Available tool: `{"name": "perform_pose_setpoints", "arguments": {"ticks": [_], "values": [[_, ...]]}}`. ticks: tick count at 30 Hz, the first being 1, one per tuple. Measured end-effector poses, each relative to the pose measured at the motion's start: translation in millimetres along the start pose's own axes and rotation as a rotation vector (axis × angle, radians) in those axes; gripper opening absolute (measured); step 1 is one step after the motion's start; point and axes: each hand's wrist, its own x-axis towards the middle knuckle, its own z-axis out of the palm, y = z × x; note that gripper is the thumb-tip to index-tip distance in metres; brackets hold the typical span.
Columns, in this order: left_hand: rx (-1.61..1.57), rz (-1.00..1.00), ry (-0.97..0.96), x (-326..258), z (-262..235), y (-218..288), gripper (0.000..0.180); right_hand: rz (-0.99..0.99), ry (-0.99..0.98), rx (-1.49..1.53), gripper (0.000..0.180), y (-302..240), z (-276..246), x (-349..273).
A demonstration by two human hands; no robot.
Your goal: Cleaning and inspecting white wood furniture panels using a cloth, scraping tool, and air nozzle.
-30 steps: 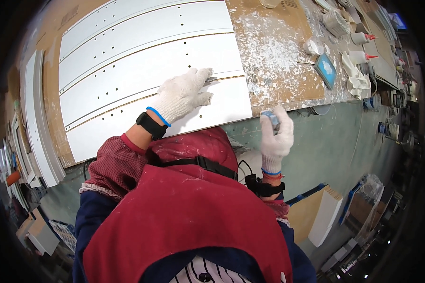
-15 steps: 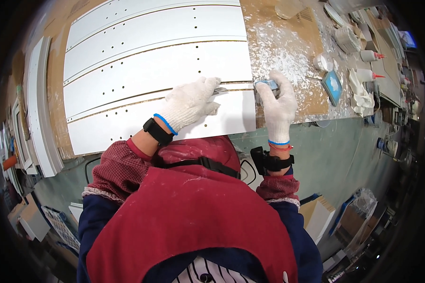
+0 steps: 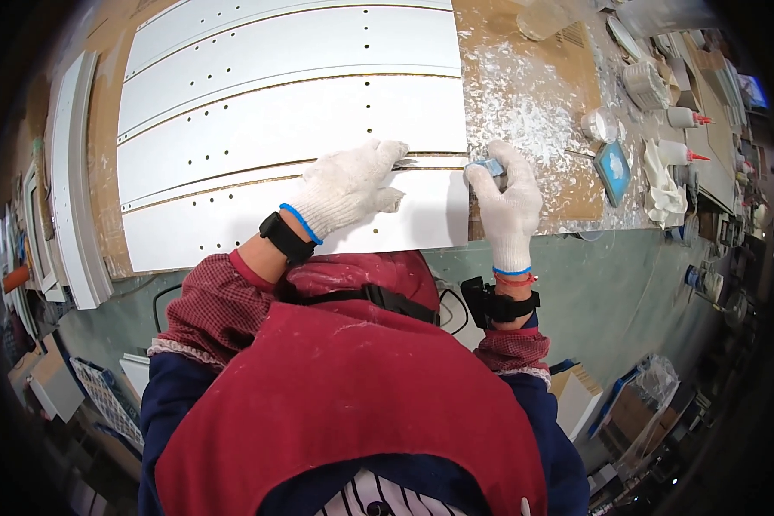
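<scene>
White drilled panels (image 3: 292,107) lie side by side on the table, with narrow brown-edged seams between them. My left hand (image 3: 348,179), in a white knit glove, rests across the nearest seam, its fingers stretched to the right and the thumb apart. By its fingertips shows a small grey sliver that I cannot make out. At the right end of that seam my right hand (image 3: 512,202), also gloved, pinches a small blue block (image 3: 488,166) between thumb and fingers. The block is at the panels' right edge; its underside is hidden.
White-flecked cardboard (image 3: 529,95) covers the table on the right. Beyond it are a blue tray (image 3: 612,172) with white matter, a white tub (image 3: 599,125), red-tipped bottles (image 3: 681,153) and a crumpled white glove (image 3: 662,193). Long white strips (image 3: 76,181) stand at the left.
The panels and table things have shifted slightly in the picture. My right hand still grips the blue block, now turned a little at the panel edge. My left hand stays nearly in place.
</scene>
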Motion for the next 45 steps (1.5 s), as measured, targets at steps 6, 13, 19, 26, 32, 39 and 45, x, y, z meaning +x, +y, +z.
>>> {"name": "perform_pose_setpoints", "arguments": {"ticks": [6, 13, 19, 26, 32, 39, 45], "values": [[0.004, -0.022, -0.016, 0.6, -2.0, -1.5, 0.063, -0.162, 0.112, -0.125, 0.038, 1.9, 3.5, 3.5], [0.003, -0.042, -0.045, -0.7, -5.4, 2.1, 0.063, -0.123, 0.069, -0.19, 0.036, -1.2, -1.3, 1.7], [-0.033, -0.026, -0.012, -0.6, 0.6, -1.5, 0.069, -0.206, 0.089, 0.017, 0.04, 2.3, 10.7, 7.2], [-0.002, -0.035, -0.001, 1.1, -7.9, 5.4, 0.077, -0.192, 0.122, -0.07, 0.036, 3.6, 9.4, 16.6], [-0.012, -0.015, -0.013, 4.0, -17.6, -0.9, 0.073, -0.184, 0.094, 0.072, 0.042, -5.4, 7.1, 44.7], [0.116, -0.126, 0.268, 25.1, -37.1, -17.2, 0.067, -0.092, 0.007, 0.221, 0.046, -21.7, 10.4, 96.8], [0.154, -0.212, 0.27, 29.6, -33.9, -17.0, 0.071, -0.12, -0.056, 0.095, 0.047, -33.6, 22.1, 122.5]]}}
